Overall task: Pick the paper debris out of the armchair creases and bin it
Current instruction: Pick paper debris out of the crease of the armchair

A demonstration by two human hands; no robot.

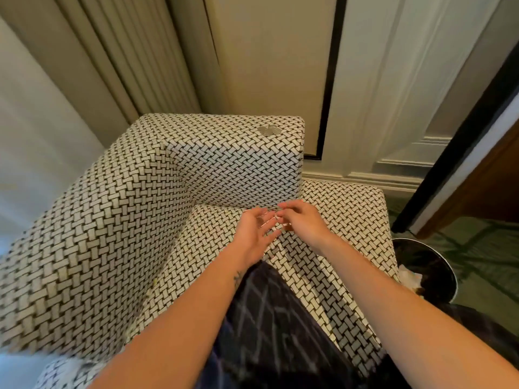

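The armchair (118, 220) has black-and-white basket-weave fabric. Both hands meet over the crease (252, 206) where the seat cushion joins the backrest. My right hand (303, 223) has its fingers curled, and its fingertips pinch what looks like a small white paper scrap (276, 218). My left hand (254, 234) is beside it with its fingers spread and relaxed, palm turned toward the right hand and touching its fingertips. The scrap is tiny and blurred. A dark round bin (438, 262) stands on the floor to the right of the seat, with white paper (408, 276) inside.
My knee in dark checked trousers (269, 318) rests on the seat cushion. A grey smudge (269, 130) marks the top of the backrest. Curtains hang at the left, a panelled wall (393, 94) is behind, and green patterned carpet (483, 265) lies at the right.
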